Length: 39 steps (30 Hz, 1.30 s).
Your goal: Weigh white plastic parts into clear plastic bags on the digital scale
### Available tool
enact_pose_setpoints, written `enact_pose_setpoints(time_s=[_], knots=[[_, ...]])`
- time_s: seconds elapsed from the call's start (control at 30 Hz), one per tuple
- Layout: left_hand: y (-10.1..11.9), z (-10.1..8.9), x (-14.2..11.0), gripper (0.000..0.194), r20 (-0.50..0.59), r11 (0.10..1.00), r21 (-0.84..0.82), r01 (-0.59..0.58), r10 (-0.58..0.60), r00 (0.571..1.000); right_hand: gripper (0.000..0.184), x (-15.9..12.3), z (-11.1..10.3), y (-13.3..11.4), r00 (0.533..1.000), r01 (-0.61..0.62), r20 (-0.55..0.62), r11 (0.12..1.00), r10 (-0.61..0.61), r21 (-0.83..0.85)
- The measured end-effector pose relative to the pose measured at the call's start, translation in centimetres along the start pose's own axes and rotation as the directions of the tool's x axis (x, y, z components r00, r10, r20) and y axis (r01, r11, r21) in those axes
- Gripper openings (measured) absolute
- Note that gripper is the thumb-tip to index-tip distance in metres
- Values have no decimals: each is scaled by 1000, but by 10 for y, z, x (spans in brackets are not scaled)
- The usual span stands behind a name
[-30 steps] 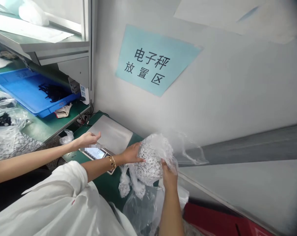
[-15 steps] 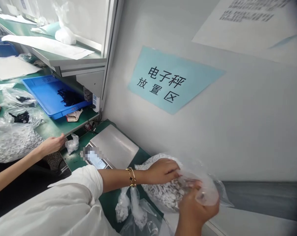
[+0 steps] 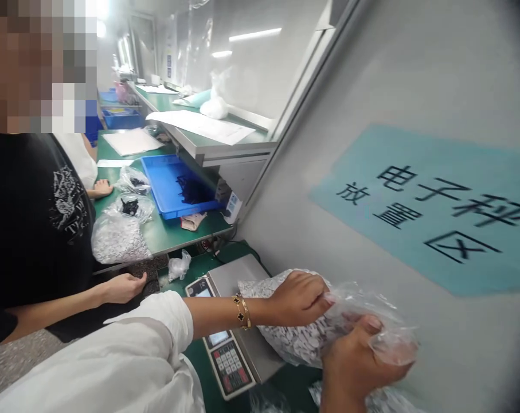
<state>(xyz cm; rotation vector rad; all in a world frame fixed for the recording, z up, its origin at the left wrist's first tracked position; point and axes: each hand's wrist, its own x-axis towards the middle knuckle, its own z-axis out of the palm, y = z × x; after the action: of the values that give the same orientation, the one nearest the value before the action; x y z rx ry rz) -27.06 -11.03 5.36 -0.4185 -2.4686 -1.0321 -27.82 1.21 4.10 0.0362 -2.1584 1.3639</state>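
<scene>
A clear plastic bag (image 3: 300, 339) full of small white pieces hangs between my hands, over the right part of the electronic scale's steel plate (image 3: 257, 347). Whether it rests on the plate I cannot tell. My left hand (image 3: 300, 299), with gold bracelets at the wrist, pinches the gathered plastic at the bag's neck. Closed around the bag's loose upper end is my right hand (image 3: 363, 355). Below my left forearm, the scale's keypad (image 3: 231, 366) shows; the arm partly covers its display.
Another person's hand (image 3: 124, 288) is at the left, near a small knotted bag (image 3: 179, 265). Behind stand a blue tray (image 3: 159, 186) with black pieces and a bag of white pieces (image 3: 120, 238). A wall with a blue sign (image 3: 436, 212) rises at the right.
The view has swung left, bringing in a co-worker's torso. The bag of white pieces has moved from beside the scale to over its plate, both my hands still gripping it.
</scene>
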Motion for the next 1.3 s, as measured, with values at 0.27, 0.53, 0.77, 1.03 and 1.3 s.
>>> enact_pose_setpoints(time_s=[0.27,0.53,0.77,1.03,1.3], knots=[[-66,9,-13,26,-37,988,-111,106,-111,993,33,-12,51,-8,997,-13,73,999,9,49],[-68,-18,-5,20,47,931,-353,99,-88,995,44,10,39,-4,954,29,301,996,-2,-86],[-68,-25,5,30,61,908,-369,200,-191,980,57,20,39,2,923,-13,381,993,58,-118],[-82,-5,19,35,152,911,-297,287,-252,956,55,29,45,39,910,101,410,993,-65,-66],[-70,5,13,31,-5,960,-262,104,-110,994,36,11,45,41,981,120,158,992,-113,-40]])
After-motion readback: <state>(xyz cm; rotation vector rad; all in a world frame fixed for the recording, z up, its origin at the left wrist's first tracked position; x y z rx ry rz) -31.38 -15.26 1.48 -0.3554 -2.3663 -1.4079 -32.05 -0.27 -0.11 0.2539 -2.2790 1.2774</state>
